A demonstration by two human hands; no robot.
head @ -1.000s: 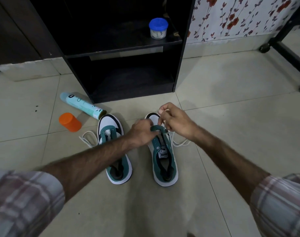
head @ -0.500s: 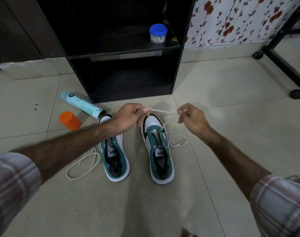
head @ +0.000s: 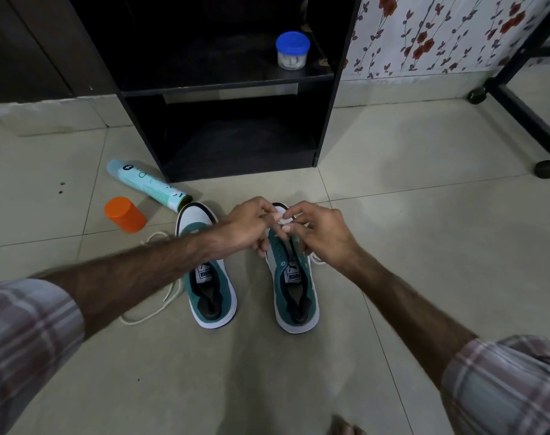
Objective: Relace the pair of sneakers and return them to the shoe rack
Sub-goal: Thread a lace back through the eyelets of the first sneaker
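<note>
On the pale tiled floor, an orange plastic cap lies left of two green-and-white sneakers, a loose white lace beside the left one. Above the right sneaker's toe, the left hand and right hand meet, each grip pinching its white lace.

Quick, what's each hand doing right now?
Left hand: pinching the white lace over the right sneaker.
Right hand: pinching the same lace.
</note>
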